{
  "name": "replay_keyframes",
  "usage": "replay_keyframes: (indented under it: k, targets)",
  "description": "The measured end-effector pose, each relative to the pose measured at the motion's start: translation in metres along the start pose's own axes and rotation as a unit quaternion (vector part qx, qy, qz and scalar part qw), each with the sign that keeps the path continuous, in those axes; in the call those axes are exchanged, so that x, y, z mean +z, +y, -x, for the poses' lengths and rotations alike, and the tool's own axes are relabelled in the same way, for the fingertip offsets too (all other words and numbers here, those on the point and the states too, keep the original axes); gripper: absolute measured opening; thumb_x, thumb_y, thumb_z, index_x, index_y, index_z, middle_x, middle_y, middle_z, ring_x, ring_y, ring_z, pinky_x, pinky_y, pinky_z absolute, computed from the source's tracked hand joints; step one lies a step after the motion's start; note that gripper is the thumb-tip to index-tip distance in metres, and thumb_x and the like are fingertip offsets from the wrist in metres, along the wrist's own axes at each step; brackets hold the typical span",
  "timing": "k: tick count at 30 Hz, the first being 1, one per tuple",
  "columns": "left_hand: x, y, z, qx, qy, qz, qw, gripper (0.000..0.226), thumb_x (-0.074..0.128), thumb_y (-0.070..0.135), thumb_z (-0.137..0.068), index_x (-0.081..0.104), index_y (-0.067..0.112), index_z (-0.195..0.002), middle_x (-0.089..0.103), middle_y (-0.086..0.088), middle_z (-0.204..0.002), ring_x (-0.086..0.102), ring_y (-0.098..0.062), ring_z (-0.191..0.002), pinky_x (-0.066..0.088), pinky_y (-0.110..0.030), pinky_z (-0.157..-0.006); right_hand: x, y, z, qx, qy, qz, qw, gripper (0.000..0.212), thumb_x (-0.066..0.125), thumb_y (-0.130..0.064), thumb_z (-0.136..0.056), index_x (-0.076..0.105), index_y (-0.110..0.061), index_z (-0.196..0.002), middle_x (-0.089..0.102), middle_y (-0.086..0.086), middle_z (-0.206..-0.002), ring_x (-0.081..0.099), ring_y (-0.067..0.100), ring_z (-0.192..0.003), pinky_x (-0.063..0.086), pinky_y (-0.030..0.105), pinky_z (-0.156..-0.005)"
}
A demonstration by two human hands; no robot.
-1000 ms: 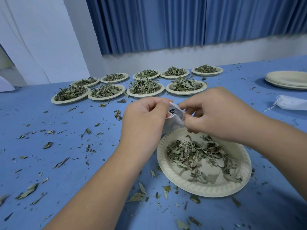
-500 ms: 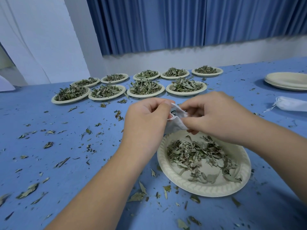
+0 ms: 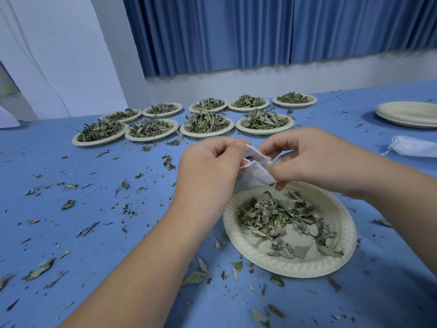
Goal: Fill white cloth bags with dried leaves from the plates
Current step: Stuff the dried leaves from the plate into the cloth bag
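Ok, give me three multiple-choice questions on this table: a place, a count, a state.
1. Where is the stack of empty plates? A far left; B far right; C near edge.
2. How many heaped plates stand in the far rows? A six; B nine; C twelve.
3. The nearer cloth bag is: A lying flat; B tied shut; C gripped from both sides.
Key: B, it sits by the table's right edge; B, five behind four; C, the left hand and right hand pinch its mouth.

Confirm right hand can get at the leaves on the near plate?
Likely yes: right hand hovers above the near plate's far rim, nothing between it and the leaves, though it pinches the cloth bag.
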State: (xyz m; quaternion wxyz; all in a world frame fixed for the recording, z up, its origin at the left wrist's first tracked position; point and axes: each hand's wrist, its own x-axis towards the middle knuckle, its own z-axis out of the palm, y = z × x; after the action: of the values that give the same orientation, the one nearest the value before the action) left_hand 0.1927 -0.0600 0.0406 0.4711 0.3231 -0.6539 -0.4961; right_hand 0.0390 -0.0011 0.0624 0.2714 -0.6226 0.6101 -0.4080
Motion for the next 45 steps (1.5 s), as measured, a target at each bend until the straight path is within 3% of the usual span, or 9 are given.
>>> replay_keyframes:
  k: [3, 8, 13, 20, 26, 34, 38, 43, 45]
  targets:
    - [0.002, 0.000, 0.001, -0.001, -0.009, -0.011, 1.000, 0.026, 0.060, 0.016, -0.093, 0.076, 0.024, -0.074, 0.053, 0.012, -0.049, 0.037, -0.001, -0.034, 0.035, -0.026, -0.055, 0.001, -0.001, -0.001, -0.001, 0.016, -0.007, 1.000, 0.013, 0.067, 0.001, -0.078, 0.071, -0.010, -0.085, 0.067, 0.016, -0.079, 0.062, 0.009, -0.054, 0.050, 0.016, -0.052]
    - [0.001, 0.000, 0.001, -0.003, -0.010, -0.015, 1.000, 0.026, 0.060, 0.018, -0.093, 0.076, 0.029, -0.075, 0.054, 0.013, -0.050, 0.036, -0.002, -0.034, 0.030, -0.023, -0.049, 0.003, -0.001, -0.002, -0.014, 0.059, 0.040, 0.997, 0.014, 0.068, 0.003, -0.080, 0.070, -0.011, -0.082, 0.067, 0.005, -0.069, 0.063, 0.009, -0.049, 0.049, 0.016, -0.049]
    - [0.001, 0.000, 0.001, -0.001, 0.006, -0.007, 1.000, 0.023, 0.062, 0.017, -0.092, 0.076, 0.022, -0.075, 0.056, 0.013, -0.051, 0.039, 0.000, -0.034, 0.039, -0.030, -0.060, -0.003, -0.004, 0.001, -0.004, 0.031, -0.011, 0.999, 0.028, 0.066, 0.008, -0.073, 0.072, -0.017, -0.083, 0.070, -0.003, -0.071, 0.064, 0.007, -0.060, 0.054, 0.017, -0.059]
    - [0.003, -0.001, 0.002, 0.002, -0.013, -0.010, 1.000, 0.026, 0.061, 0.017, -0.092, 0.076, 0.024, -0.072, 0.055, 0.012, -0.050, 0.036, -0.003, -0.035, 0.029, -0.018, -0.043, 0.001, -0.005, 0.001, -0.001, 0.074, 0.016, 0.997, 0.024, 0.076, 0.005, -0.070, 0.071, -0.017, -0.077, 0.066, -0.010, -0.060, 0.057, 0.001, -0.051, 0.048, 0.011, -0.054]
    - [0.001, -0.001, 0.001, 0.003, -0.006, 0.000, 1.000, 0.026, 0.061, 0.015, -0.092, 0.076, 0.024, -0.072, 0.052, 0.013, -0.049, 0.037, -0.001, -0.033, 0.036, -0.023, -0.052, 0.000, -0.008, 0.004, -0.024, 0.091, 0.013, 0.995, 0.017, 0.077, -0.003, -0.067, 0.071, -0.016, -0.074, 0.065, -0.008, -0.058, 0.057, 0.002, -0.048, 0.045, 0.009, -0.050]
    - [0.005, 0.002, 0.006, 0.004, -0.042, 0.003, 0.999, 0.023, 0.059, 0.011, -0.091, 0.075, 0.015, -0.075, 0.055, 0.011, -0.052, 0.039, 0.000, -0.036, 0.029, -0.020, -0.046, 0.015, 0.000, -0.003, -0.011, 0.144, 0.052, 0.988, 0.010, 0.074, -0.019, -0.064, 0.066, -0.012, -0.066, 0.055, -0.007, -0.047, 0.046, 0.006, -0.046, 0.038, 0.022, -0.046]
    - [0.010, 0.003, 0.011, -0.022, -0.072, 0.055, 0.996, 0.021, 0.057, 0.004, -0.092, 0.071, 0.005, -0.076, 0.053, 0.006, -0.050, 0.044, -0.002, -0.031, 0.027, -0.013, -0.037, 0.020, 0.006, -0.010, 0.021, 0.178, 0.093, 0.979, 0.007, 0.067, -0.016, -0.065, 0.063, -0.011, -0.063, 0.047, -0.013, -0.040, 0.037, 0.003, -0.039, 0.030, 0.013, -0.038]
    - [0.007, 0.001, 0.006, -0.018, -0.043, 0.023, 0.999, 0.023, 0.058, 0.007, -0.091, 0.073, 0.009, -0.073, 0.052, 0.002, -0.052, 0.029, -0.007, -0.035, 0.025, -0.016, -0.042, 0.024, 0.009, -0.010, 0.023, 0.169, 0.109, 0.979, 0.022, 0.066, -0.031, -0.071, 0.060, -0.013, -0.061, 0.045, -0.015, -0.038, 0.037, 0.002, -0.036, 0.026, 0.011, -0.036]
    - [0.001, 0.000, 0.001, -0.005, -0.016, 0.012, 1.000, 0.022, 0.057, 0.008, -0.092, 0.073, 0.009, -0.078, 0.047, 0.007, -0.048, 0.030, -0.005, -0.033, 0.026, -0.016, -0.041, 0.017, 0.006, -0.005, 0.018, 0.144, 0.091, 0.985, 0.027, 0.067, -0.040, -0.071, 0.065, -0.014, -0.070, 0.054, -0.010, -0.049, 0.040, 0.002, -0.040, 0.034, 0.017, -0.041]
